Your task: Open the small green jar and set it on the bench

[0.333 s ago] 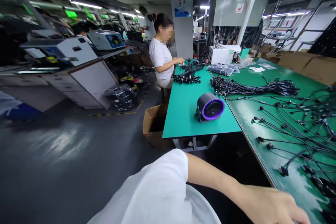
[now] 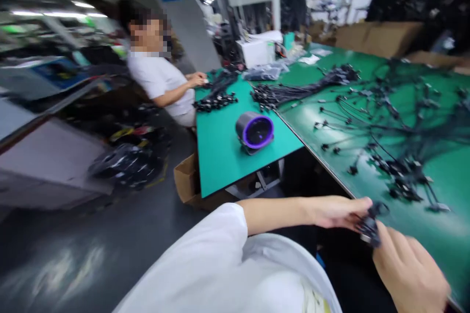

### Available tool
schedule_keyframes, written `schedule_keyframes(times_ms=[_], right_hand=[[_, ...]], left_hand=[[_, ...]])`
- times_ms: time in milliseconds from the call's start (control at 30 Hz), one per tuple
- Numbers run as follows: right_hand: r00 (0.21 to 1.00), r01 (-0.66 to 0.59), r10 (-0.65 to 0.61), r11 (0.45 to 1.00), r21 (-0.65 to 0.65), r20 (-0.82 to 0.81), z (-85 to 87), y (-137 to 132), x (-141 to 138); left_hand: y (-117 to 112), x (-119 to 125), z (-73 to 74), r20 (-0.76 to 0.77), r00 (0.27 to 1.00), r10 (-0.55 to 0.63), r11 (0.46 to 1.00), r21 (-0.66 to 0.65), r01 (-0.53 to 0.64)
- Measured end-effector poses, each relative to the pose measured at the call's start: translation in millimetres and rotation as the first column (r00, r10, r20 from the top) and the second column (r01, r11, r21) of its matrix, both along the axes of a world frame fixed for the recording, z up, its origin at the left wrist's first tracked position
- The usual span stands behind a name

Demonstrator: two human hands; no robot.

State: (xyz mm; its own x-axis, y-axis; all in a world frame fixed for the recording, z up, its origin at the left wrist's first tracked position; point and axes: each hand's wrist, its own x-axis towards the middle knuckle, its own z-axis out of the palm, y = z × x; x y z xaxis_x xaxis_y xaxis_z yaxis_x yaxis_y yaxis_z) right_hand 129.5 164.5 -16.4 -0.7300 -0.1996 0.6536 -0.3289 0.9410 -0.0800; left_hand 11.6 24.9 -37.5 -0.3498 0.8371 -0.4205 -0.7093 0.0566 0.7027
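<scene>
Dark green work table point(image 2: 451, 249) fills the right half of the view, front edge running diagonally from upper centre down to lower right. A brighter green table point(image 2: 220, 156) butts against its left edge and reaches toward the far wall. Strewn over the dark green table: a large tangle of black cable assemblies point(image 2: 396, 122) with small connectors at the ends, densest near the right and in a bundled heap point(image 2: 293, 90) toward the far end (frame is motion-blurred, individual cables hard to separate). A co-worker in a white shirt point(image 2: 161, 80) stands at the left side of the brighter table, both hands on a smaller pile of black cables point(image 2: 215, 100) lying there. Cardboard box point(image 2: 185, 181) on the floor at the near left corner of that table. White machine housing point(image 2: 257, 51) at the far end of the tables. Round dark device with a purple ring point(image 2: 254, 132) sits upright near the front right part of the brighter table, apart from the cables. Wearer's left hand point(image 2: 338, 211) extends from the white sleeve at the near edge of the dark green table, fingers closed together on a small black cable piece point(image 2: 369, 227). Right hand point(image 2: 411, 269) at lower right, knuckles toward camera, also touching that piece from below right; fingers curled, clamped on it as far as can be seen. The piece is held between both hands just off the table's front edge.
</scene>
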Motion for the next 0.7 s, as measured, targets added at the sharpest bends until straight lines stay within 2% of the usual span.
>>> schedule_keyframes(times_ms=[67, 100, 133, 167, 233, 300, 333, 367, 433, 500, 567, 600, 633, 667, 700], right_hand=[[0.994, 0.011, 0.016, 0.968, 0.25, -0.105, 4.0, -1, 11], [0.995, 0.028, 0.001, 0.958, 0.285, -0.104, 6.1, -1, 13], [0.997, 0.055, -0.038, 0.969, 0.24, -0.075, 8.0, -1, 15], [0.996, 0.086, -0.083, 0.985, 0.148, -0.024, 9.4, -1, 16], [0.987, 0.131, -0.12, 0.986, -0.106, 0.111, 10.2, 3, 19], [0.963, 0.164, -0.072, 0.921, -0.352, 0.259, 8.1, 6, 23], [0.951, 0.188, -0.053, 0.88, -0.436, 0.303, 6.4, 6, 25], [0.944, 0.215, -0.057, 0.852, -0.477, 0.324, 4.7, 4, 27], [0.942, 0.275, -0.153, 0.864, -0.422, 0.3, 3.3, -2, 29], [0.927, 0.352, -0.306, 0.908, -0.227, 0.216, 7.6, -8, 33], [0.917, 0.381, -0.372, 0.924, -0.037, 0.146, 19.1, -7, 41], [0.922, 0.376, -0.375, 0.927, 0.006, 0.1, 26.9, -4, 46], [0.928, 0.371, -0.371, 0.928, 0.023, 0.041, 35.3, 2, 50], [0.929, 0.371, -0.37, 0.928, 0.03, -0.016, 43.2, 10, 55], [0.926, 0.375, -0.373, 0.926, 0.037, -0.053, 49.9, 18, 57]], left_hand=[[-9, 6, 16.3, -0.036, 0.996, -0.082, 0.989, 0.116, 0.086], [-12, 8, 25.6, -0.119, 0.991, -0.056, 0.981, 0.178, 0.076], [-14, 10, 34.2, -0.26, 0.966, -0.018, 0.971, 0.224, 0.079], [-14, 11, 41.6, -0.425, 0.905, 0.026, 0.964, 0.25, 0.09], [-10, 18, 50.5, -0.705, 0.698, 0.126, 0.963, 0.256, 0.085], [-1, 27, 51.2, -0.843, 0.513, 0.161, 0.97, 0.232, 0.076], [4, 32, 49.3, -0.863, 0.474, 0.173, 0.973, 0.224, 0.053], [10, 36, 46.6, -0.859, 0.477, 0.185, 0.975, 0.223, 0.023], [22, 43, 41.5, -0.766, 0.597, 0.239, 0.966, 0.249, -0.068], [34, 47, 38.7, -0.61, 0.726, 0.318, 0.944, 0.276, -0.182], [44, 47, 38.4, -0.558, 0.761, 0.331, 0.94, 0.265, -0.214], [47, 46, 38.5, -0.606, 0.735, 0.305, 0.951, 0.236, -0.2], [49, 44, 38.5, -0.692, 0.673, 0.26, 0.965, 0.192, -0.176], [51, 41, 38.2, -0.797, 0.571, 0.196, 0.98, 0.139, -0.141], [52, 39, 37.6, -0.898, 0.423, 0.119, 0.991, 0.084, -0.101]])
